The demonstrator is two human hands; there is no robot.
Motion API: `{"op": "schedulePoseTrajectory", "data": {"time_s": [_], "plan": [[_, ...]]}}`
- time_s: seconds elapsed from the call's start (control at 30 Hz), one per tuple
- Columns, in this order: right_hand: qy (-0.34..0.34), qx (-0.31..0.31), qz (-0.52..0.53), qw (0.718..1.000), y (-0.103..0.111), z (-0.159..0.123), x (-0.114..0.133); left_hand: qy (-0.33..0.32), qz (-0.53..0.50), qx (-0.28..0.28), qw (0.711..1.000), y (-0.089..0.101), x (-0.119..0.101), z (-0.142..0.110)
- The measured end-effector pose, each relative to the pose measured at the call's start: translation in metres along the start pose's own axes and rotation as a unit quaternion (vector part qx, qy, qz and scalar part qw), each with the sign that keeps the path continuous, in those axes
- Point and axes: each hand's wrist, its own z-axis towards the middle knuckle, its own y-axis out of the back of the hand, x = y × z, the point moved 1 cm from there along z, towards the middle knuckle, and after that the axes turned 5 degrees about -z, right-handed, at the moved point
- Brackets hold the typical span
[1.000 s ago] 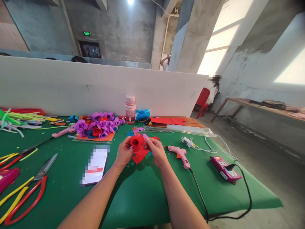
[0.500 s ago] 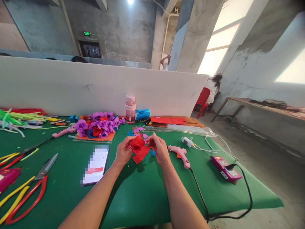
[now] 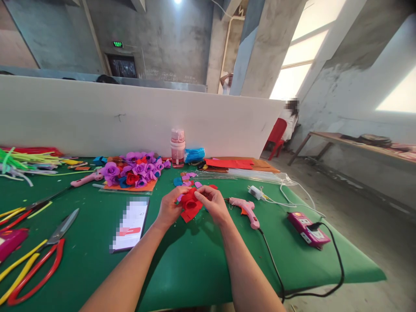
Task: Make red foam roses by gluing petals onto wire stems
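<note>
A red artificial flower is held between my two hands over the green table. My left hand pinches it from the left side, fingers closed. On the right, the thumb and fingers of my right hand close on the flower's upper right petal. Red material shows just below the flower; whether it is joined to it I cannot tell. Small purple and blue cut pieces lie behind my hands. A pink glue gun rests to the right of my right hand.
Purple, red and blue flowers are heaped at the back left, near a pink bottle. A phone and red-handled scissors lie left. On the right sit a magenta power strip, its black cable, and a white charger.
My right hand has moved left onto the flower and now grips its petal. The flower has tilted a little in my left hand.
</note>
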Motion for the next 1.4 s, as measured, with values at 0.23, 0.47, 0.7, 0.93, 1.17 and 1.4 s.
{"op": "schedulePoseTrajectory", "data": {"time_s": [0.23,0.47,0.7,0.93,1.17,1.4], "plan": [[-0.015,-0.011,0.015,1.0,-0.001,0.001,0.001,-0.016,0.019,-0.007,1.0,0.001,-0.001,-0.001],[-0.022,-0.005,0.031,0.999,-0.001,0.002,0.001,-0.043,0.031,-0.013,0.999,0.001,0.003,-0.001],[-0.041,0.012,0.048,0.998,-0.002,0.002,0.002,-0.008,0.009,-0.002,1.0,0.0,0.004,-0.002],[-0.003,-0.064,0.055,0.996,0.005,0.003,0.004,0.155,-0.213,-0.017,0.964,-0.003,0.001,0.002],[0.043,-0.125,0.011,0.991,0.004,0.004,0.001,0.323,-0.516,-0.026,0.793,0.003,-0.002,0.008],[0.021,-0.114,-0.069,0.991,0.002,0.007,-0.01,0.407,-0.515,0.041,0.753,0.001,0.003,0.003]]}}
